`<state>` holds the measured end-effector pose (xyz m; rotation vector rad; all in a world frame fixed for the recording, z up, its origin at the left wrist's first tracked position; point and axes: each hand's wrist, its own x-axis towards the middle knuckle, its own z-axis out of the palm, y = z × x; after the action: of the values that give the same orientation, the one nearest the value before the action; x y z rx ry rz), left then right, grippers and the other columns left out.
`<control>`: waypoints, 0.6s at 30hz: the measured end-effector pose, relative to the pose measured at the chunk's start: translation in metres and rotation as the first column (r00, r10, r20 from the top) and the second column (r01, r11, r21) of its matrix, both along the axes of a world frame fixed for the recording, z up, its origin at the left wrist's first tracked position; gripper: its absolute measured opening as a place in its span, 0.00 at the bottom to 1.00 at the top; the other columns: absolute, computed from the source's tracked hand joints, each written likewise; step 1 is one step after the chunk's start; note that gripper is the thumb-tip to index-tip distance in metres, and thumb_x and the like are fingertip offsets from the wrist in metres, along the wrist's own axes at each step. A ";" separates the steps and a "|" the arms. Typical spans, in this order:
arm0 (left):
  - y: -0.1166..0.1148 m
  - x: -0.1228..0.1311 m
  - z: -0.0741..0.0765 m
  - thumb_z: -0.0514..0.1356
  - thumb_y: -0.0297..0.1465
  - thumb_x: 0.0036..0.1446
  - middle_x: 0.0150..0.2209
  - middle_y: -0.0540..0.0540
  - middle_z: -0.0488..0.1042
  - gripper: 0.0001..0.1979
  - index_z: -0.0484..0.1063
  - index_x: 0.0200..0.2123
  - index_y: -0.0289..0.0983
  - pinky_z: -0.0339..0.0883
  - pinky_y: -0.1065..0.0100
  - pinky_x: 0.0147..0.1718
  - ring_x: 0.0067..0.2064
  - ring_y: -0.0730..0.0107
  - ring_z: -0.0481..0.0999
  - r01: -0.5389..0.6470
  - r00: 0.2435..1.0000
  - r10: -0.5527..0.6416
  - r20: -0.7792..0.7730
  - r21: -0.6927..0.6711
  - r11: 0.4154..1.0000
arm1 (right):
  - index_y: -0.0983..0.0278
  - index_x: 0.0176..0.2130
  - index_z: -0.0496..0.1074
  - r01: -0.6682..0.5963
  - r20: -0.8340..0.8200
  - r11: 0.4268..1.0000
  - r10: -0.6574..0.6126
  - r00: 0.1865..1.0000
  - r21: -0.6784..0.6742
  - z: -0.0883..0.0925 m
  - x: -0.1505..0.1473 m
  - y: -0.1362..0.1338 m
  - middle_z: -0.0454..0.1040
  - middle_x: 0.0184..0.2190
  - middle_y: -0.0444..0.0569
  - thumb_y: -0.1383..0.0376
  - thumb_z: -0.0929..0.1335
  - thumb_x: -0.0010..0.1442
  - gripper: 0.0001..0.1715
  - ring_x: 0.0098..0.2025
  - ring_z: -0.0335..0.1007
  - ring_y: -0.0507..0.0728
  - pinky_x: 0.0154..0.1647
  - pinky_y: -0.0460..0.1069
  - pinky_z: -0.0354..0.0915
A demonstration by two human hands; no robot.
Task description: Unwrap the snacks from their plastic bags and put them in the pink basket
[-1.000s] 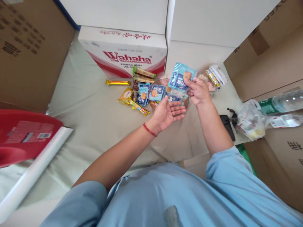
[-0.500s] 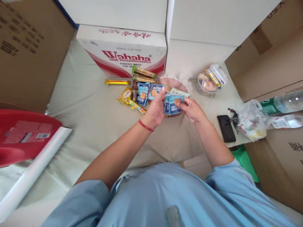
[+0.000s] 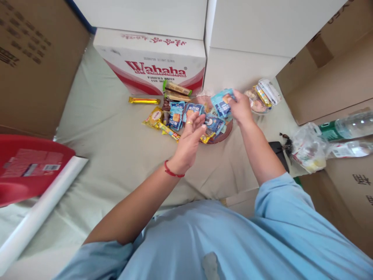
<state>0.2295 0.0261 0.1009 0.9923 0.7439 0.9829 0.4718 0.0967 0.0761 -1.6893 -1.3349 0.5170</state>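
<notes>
My right hand (image 3: 242, 109) pinches a light-blue snack packet (image 3: 222, 102) over the back of a pinkish see-through bowl (image 3: 229, 134). In the bowl lie more blue packets, such as a dark-blue packet (image 3: 215, 123), and a yellow wrapper (image 3: 208, 137). My left hand (image 3: 190, 136) is open at the bowl's front left, its fingers spread and holding nothing. Just beyond its fingertips is another blue packet (image 3: 193, 109). Left of the bowl is a pile with upright blue packets (image 3: 175, 116), a yellow pouch (image 3: 153, 116), a thin yellow stick pack (image 3: 168, 130) and green-ended wafer packs (image 3: 177, 88).
A yellow bar (image 3: 144, 100) lies before the Wahaha carton (image 3: 154, 66). A clear tub of snacks (image 3: 259, 107) stands right of the bowl. Farther right are a black phone (image 3: 278, 153) partly behind my arm, a plastic bag (image 3: 310, 151) and bottles (image 3: 349, 128). A red container (image 3: 32, 167) is at left.
My right hand has moved up and away with a blue packet. My left hand has drawn back slightly toward me, and its fingers have spread apart. Packets now show in the bowl between the hands.
</notes>
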 end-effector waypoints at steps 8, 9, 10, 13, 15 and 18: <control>-0.035 -0.077 -0.041 0.67 0.40 0.57 0.55 0.43 0.75 0.19 0.73 0.50 0.41 0.67 0.56 0.60 0.61 0.57 0.72 -0.126 0.930 0.103 -0.354 -0.042 0.991 | 0.61 0.57 0.75 -0.058 0.489 0.987 0.125 0.863 -0.151 -0.016 -0.053 0.014 0.71 0.62 0.63 0.58 0.62 0.73 0.20 0.71 0.55 0.74 0.69 0.72 0.55; -0.037 -0.088 -0.046 0.67 0.41 0.56 0.53 0.43 0.75 0.19 0.73 0.48 0.40 0.68 0.56 0.58 0.60 0.57 0.72 -0.166 0.910 0.129 -0.394 -0.061 0.984 | 0.60 0.57 0.75 -0.064 0.504 0.990 0.119 0.855 -0.125 -0.013 -0.052 0.009 0.68 0.65 0.62 0.56 0.62 0.74 0.20 0.73 0.51 0.74 0.71 0.72 0.53; -0.039 -0.097 -0.051 0.68 0.41 0.55 0.52 0.43 0.75 0.19 0.73 0.48 0.40 0.70 0.57 0.55 0.58 0.57 0.73 -0.193 0.900 0.139 -0.414 -0.090 0.977 | 0.59 0.57 0.75 -0.057 0.514 0.994 0.098 0.852 -0.096 -0.010 -0.049 0.006 0.65 0.68 0.61 0.55 0.62 0.74 0.20 0.74 0.49 0.73 0.71 0.71 0.52; -0.039 -0.116 -0.060 0.69 0.44 0.54 0.53 0.43 0.74 0.22 0.70 0.48 0.40 0.74 0.60 0.46 0.52 0.60 0.76 -0.262 0.901 0.167 -0.399 -0.195 0.945 | 0.60 0.59 0.74 0.061 0.533 0.998 -0.058 0.844 0.011 -0.003 -0.021 -0.007 0.64 0.68 0.60 0.55 0.60 0.75 0.23 0.71 0.55 0.70 0.70 0.67 0.56; -0.034 -0.120 -0.062 0.69 0.44 0.54 0.51 0.44 0.75 0.23 0.70 0.48 0.40 0.74 0.62 0.41 0.46 0.64 0.78 -0.281 0.903 0.168 -0.396 -0.246 0.928 | 0.61 0.58 0.74 0.187 0.551 0.980 -0.189 0.813 0.062 -0.006 0.005 -0.017 0.68 0.63 0.61 0.56 0.57 0.76 0.24 0.66 0.62 0.68 0.67 0.64 0.61; -0.017 -0.113 -0.062 0.68 0.45 0.55 0.44 0.47 0.76 0.24 0.69 0.49 0.40 0.72 0.66 0.36 0.38 0.69 0.79 -0.272 0.904 0.144 -0.403 -0.281 0.920 | 0.62 0.58 0.74 0.344 0.633 0.939 -0.273 0.724 0.011 -0.021 0.042 -0.033 0.71 0.58 0.61 0.58 0.59 0.75 0.23 0.61 0.67 0.67 0.59 0.60 0.66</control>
<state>0.1163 0.0087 0.0389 0.8191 1.3190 0.8207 0.5137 0.0635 0.0549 -2.2391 -1.4375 -0.2155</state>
